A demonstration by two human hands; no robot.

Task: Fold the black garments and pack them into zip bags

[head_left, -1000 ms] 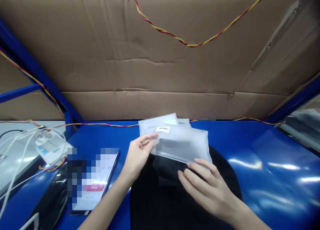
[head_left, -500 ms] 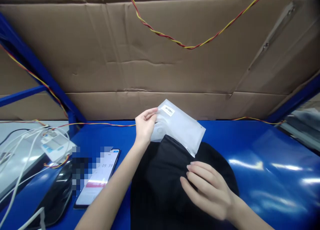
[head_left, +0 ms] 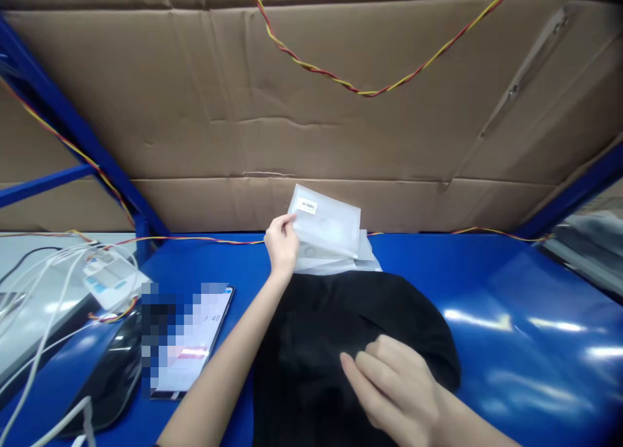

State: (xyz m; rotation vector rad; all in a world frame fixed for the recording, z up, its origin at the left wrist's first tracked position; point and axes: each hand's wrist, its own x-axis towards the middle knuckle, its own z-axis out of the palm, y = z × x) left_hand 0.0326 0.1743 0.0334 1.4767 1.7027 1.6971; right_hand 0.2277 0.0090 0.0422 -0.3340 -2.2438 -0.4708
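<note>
Pinching the left edge of a frosted plastic pouch (head_left: 331, 225) between thumb and fingers, the left hand (head_left: 282, 242) holds it tilted above other pale pouches (head_left: 324, 263) at the far side of the blue table (head_left: 491, 285); a white barcode label (head_left: 306, 205) shows near the pouch's upper left corner; the right hand (head_left: 392, 379) is over the black cloth (head_left: 321, 343), its fingers curled in together and the thumb side hidden, so I cannot tell whether it grips the fabric; the cloth lies just in front of the pouches; a phone (head_left: 195, 343), partly pixelated, lies left of the cloth, near the left forearm; white cables (head_left: 61, 291) loop farther left; a red-and-yellow twisted wire (head_left: 360, 93) hangs across the cardboard (head_left: 341, 142) behind.
</note>
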